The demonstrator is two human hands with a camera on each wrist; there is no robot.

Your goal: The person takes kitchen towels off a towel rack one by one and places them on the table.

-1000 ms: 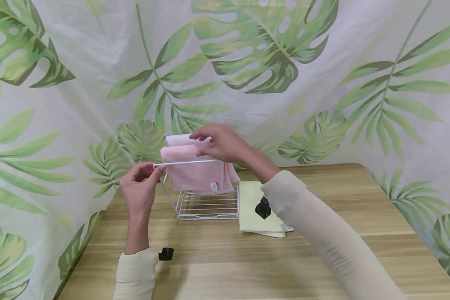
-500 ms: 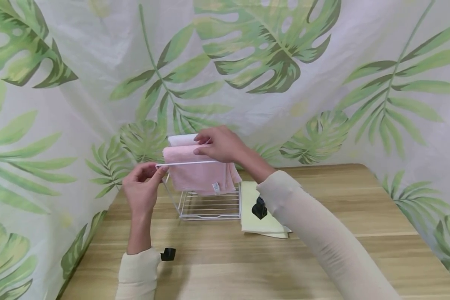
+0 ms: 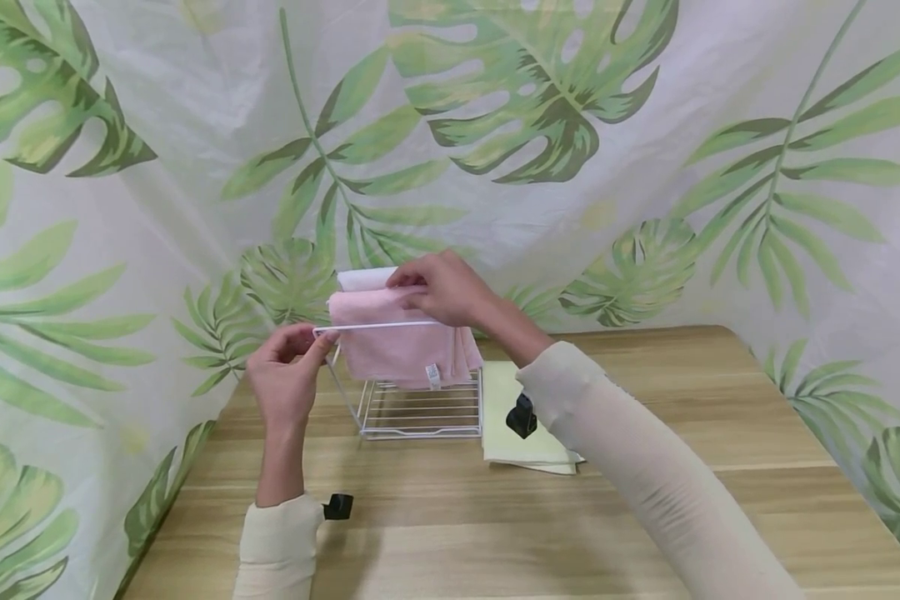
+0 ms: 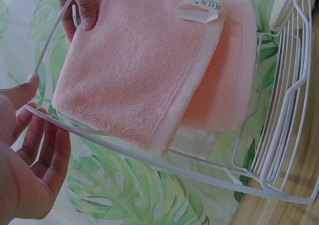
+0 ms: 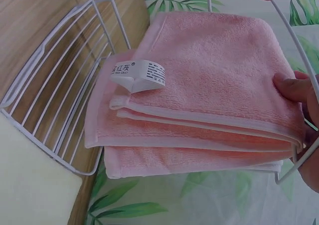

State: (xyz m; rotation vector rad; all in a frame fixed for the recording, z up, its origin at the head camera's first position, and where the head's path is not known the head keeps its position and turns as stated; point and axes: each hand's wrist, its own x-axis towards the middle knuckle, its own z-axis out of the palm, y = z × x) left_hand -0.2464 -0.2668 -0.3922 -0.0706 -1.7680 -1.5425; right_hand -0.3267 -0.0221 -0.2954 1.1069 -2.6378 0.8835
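Observation:
A white wire rack (image 3: 420,434) stands on the table, and a folded pink towel (image 3: 393,354) hangs draped over its upper part. My left hand (image 3: 285,371) holds the rack's upper left front corner, thumb and fingers around the wire. At the towel's top right, my right hand (image 3: 453,287) pinches the pink cloth; the right wrist view has its thumb (image 5: 291,88) on the near face, the other fingers mostly hidden behind. The towel's white label (image 4: 198,11) hangs near its lower edge. Behind it, a white towel (image 3: 363,279) shows along its top.
Folded pale yellow cloths (image 3: 498,429) lie on the wooden table (image 3: 435,533) just right of the rack, partly under my right forearm. A leaf-printed curtain (image 3: 495,217) rises behind the table. A small black camera mount (image 3: 338,506) sits at my left wrist.
The head view has shifted slightly. My right thumb has moved a little on the pink towel; my left hand keeps its hold on the rack corner.

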